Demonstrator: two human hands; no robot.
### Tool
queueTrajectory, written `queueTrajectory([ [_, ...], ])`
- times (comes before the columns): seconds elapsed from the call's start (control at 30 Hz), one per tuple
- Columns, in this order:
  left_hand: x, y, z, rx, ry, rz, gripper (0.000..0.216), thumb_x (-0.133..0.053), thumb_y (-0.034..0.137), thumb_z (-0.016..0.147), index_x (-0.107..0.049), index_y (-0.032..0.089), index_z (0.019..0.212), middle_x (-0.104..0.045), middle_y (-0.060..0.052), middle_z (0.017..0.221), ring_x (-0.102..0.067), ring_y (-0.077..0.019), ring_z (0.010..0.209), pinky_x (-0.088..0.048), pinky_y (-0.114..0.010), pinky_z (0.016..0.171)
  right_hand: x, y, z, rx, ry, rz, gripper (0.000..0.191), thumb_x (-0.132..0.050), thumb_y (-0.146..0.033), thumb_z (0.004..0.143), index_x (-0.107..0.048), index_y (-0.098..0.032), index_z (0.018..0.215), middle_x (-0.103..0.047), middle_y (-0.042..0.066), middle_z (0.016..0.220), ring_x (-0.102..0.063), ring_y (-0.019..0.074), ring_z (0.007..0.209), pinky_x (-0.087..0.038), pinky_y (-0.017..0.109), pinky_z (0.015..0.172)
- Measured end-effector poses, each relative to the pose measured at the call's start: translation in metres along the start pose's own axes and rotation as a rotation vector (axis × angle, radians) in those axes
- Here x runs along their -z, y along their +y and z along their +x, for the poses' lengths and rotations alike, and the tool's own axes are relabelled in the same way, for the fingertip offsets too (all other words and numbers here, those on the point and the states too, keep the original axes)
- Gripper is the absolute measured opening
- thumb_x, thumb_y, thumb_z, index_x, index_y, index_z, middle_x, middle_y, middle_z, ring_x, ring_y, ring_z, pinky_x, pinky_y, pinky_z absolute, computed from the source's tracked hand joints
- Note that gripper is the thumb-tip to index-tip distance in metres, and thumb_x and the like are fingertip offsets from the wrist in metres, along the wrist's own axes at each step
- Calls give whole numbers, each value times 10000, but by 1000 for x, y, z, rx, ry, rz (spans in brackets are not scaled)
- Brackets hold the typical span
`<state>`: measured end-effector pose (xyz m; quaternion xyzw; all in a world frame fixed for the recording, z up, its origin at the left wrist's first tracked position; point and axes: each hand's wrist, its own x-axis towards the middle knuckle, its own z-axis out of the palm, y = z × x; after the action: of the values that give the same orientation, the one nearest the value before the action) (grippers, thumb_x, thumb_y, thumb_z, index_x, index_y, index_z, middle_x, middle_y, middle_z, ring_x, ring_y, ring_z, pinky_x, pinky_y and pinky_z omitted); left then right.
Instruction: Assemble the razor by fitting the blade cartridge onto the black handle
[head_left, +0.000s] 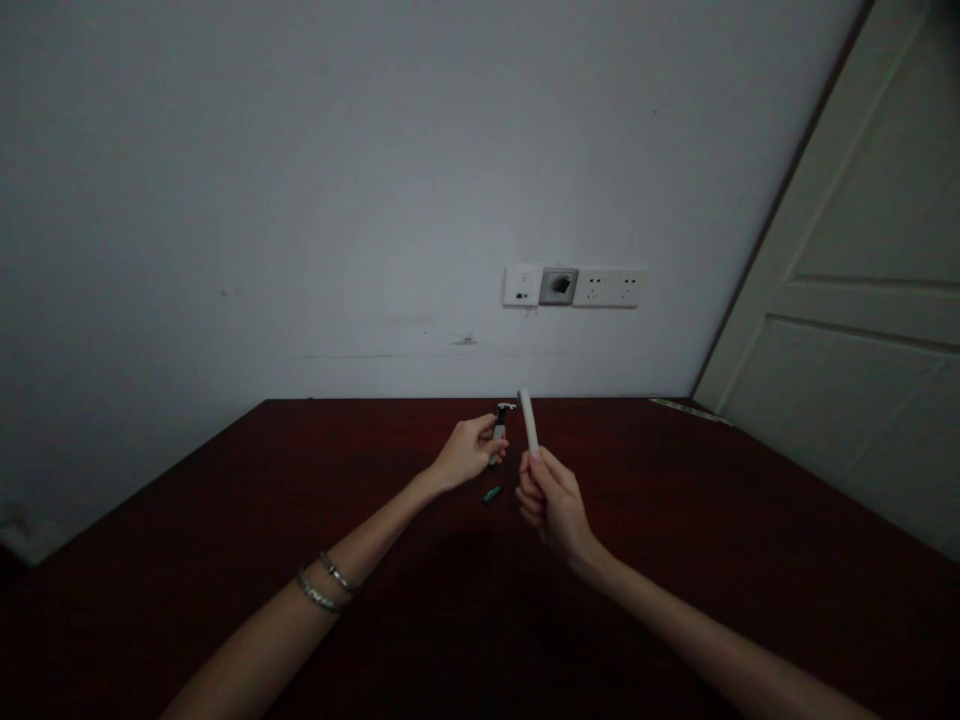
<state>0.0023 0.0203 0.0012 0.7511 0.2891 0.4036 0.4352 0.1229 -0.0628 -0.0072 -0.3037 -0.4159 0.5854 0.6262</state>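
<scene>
My left hand point(466, 452) is closed around a small dark tool with a silvery head point(502, 415), held upright above the dark red table point(225, 520). Two bracelets point(326, 585) circle that forearm. My right hand point(551, 500) grips a slim white stick-like object point(529, 420), which points up and slightly left, its tip close to the tool's head. Between the two hands a small green piece point(492, 494) lies on the tabletop.
A white wall rises behind the table, with a row of sockets and a switch point(571, 287). A pale door point(862, 330) stands at the right. A thin light strip point(686, 408) lies at the table's far right edge.
</scene>
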Motion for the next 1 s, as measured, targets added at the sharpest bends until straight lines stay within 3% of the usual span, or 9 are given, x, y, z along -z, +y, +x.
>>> queueTrajectory([
  [0.27,-1,-2,-1,-18,5,98,46,-539,179,728,-526,135,735,-559,2,646,-533,-108,577,-425,-228,572,1,11,-6,-55,43,7,409,-637,-534,661,-408,-196,677,-290,-117,456,-177,8,331,-126,115,286],
  [0.4,-1,1,-1,-17,12,47,46,-521,180,738,-502,139,734,-534,11,640,-527,-100,568,-422,-220,562,0,7,-3,-12,26,17,400,-646,-524,655,-419,-196,684,-277,-119,454,-167,7,326,-109,115,287],
  [0.6,3,1,-4,-73,19,218,59,-516,193,753,-536,138,750,-566,5,647,-523,-104,571,-398,-210,555,0,13,-6,-47,59,3,398,-619,-535,681,-407,-199,690,-287,-115,469,-179,11,336,-113,116,296],
  [0.8,2,0,-3,-88,29,213,71,-510,198,764,-510,146,716,-546,16,610,-529,-101,548,-396,-202,537,-1,11,-8,-5,46,22,405,-629,-541,664,-411,-202,699,-267,-120,463,-161,13,335,-107,124,298],
  [1.0,3,3,-1,-72,57,147,60,-495,178,761,-532,134,778,-572,-3,659,-551,-107,575,-423,-209,552,0,25,-18,-119,56,-45,402,-604,-538,698,-388,-200,677,-280,-107,488,-203,18,353,-127,125,309],
])
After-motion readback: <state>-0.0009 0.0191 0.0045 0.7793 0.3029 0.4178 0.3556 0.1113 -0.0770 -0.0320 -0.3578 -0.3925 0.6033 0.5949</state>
